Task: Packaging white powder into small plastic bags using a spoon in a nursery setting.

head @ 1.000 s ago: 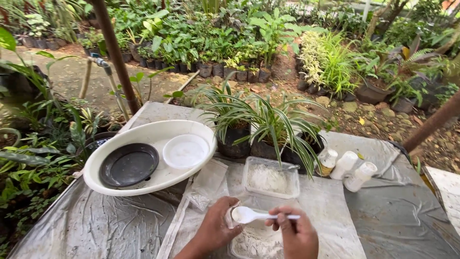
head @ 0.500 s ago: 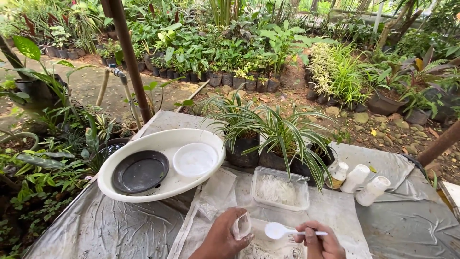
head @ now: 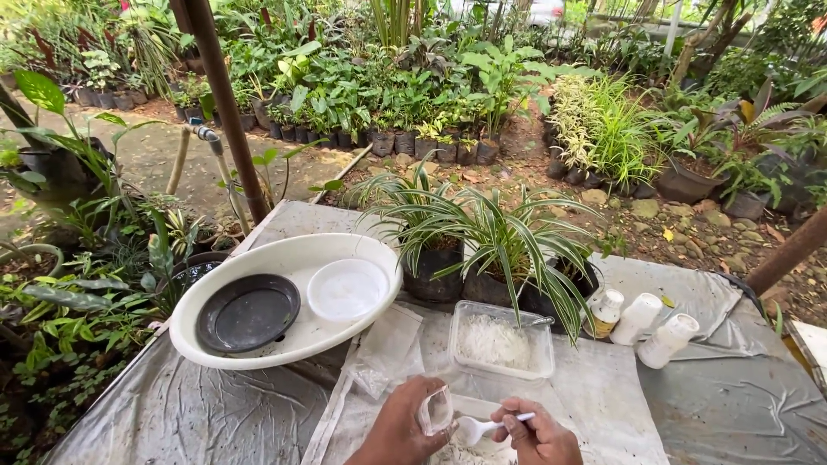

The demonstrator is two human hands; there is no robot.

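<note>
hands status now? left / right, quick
Left hand: closed on a small clear bag, held upright.
Right hand: closed on a white plastic spoon, bowl toward the bag.

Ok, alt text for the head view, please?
Two hands work over a table: the left hand holds a small clear bag open while the right hand brings a white spoon to it. A white basin and potted plants stand behind.

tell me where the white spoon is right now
In the head view the white spoon sits bottom centre, pinched in the right hand, its bowl beside the small clear bag that the left hand holds.
</note>
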